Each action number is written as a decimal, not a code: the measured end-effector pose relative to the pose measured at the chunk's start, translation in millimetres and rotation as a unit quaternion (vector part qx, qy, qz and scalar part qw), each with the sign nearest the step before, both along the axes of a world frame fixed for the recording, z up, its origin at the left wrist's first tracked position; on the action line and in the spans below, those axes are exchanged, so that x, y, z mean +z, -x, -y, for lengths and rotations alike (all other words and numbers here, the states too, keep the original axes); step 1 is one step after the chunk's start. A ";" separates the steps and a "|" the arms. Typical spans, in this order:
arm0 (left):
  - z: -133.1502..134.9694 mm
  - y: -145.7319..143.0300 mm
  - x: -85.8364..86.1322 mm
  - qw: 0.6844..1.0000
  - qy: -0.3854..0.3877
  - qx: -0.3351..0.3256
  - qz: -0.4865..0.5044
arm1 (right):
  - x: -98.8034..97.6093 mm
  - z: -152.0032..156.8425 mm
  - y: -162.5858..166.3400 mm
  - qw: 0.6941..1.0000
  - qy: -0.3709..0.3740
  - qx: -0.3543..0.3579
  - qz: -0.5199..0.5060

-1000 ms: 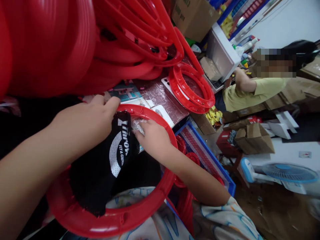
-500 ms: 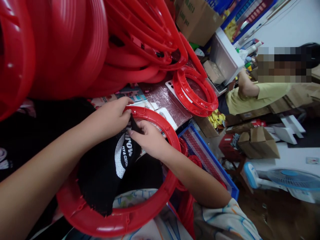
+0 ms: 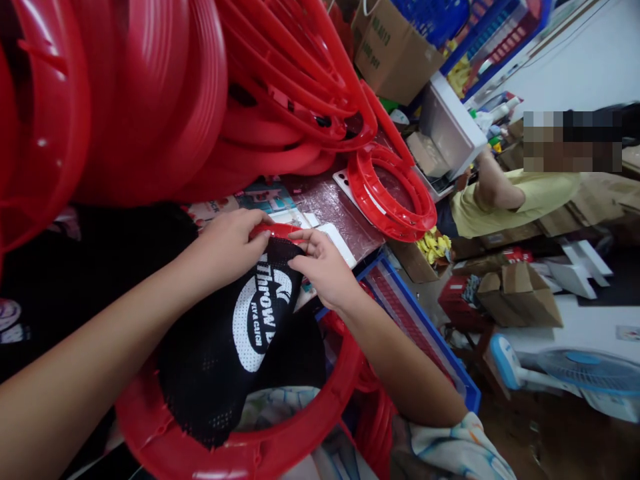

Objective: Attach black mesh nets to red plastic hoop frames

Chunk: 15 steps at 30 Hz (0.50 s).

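Observation:
A large red plastic ring point(image 3: 280, 433) lies in front of me with a black mesh net point(image 3: 235, 347) bearing a white printed logo stretched partly over it. My left hand point(image 3: 227, 243) pinches the net's edge against the ring's far rim. My right hand point(image 3: 325, 267) grips the same edge just to the right, fingers curled over the mesh and rim. The near part of the net sits hooked onto the ring's lower left side.
A tall stack of red rings point(image 3: 165, 93) fills the upper left. Another red ring point(image 3: 393, 193) lies on the table point(image 3: 327, 200) beyond my hands. A person in a yellow shirt point(image 3: 510, 197) sits at right, near cardboard boxes point(image 3: 395, 47), a blue crate point(image 3: 425, 333) and a fan point(image 3: 565, 373).
The net has been pulled up and spread over the ring's far rim, showing more of the logo. My right hand moved from inside the ring up to the rim beside my left.

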<state>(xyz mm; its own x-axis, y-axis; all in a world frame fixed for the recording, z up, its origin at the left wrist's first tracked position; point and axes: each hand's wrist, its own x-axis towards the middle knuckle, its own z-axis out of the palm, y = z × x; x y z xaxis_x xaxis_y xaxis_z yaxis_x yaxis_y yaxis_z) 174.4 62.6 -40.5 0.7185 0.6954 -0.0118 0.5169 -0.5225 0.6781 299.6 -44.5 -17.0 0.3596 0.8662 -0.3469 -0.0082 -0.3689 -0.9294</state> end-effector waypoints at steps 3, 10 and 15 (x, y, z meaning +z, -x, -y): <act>1.5 0.7 -1.5 1.000 -0.028 0.005 -0.008 | -5.7 -4.7 2.5 0.995 -0.019 0.028 0.094; 1.3 1.4 -1.3 0.999 0.028 0.008 0.023 | -4.4 -5.0 -5.5 0.944 -0.028 0.051 0.325; 2.4 0.0 0.0 0.999 0.019 0.030 0.008 | -4.3 -8.2 -7.0 0.911 -0.045 0.069 0.405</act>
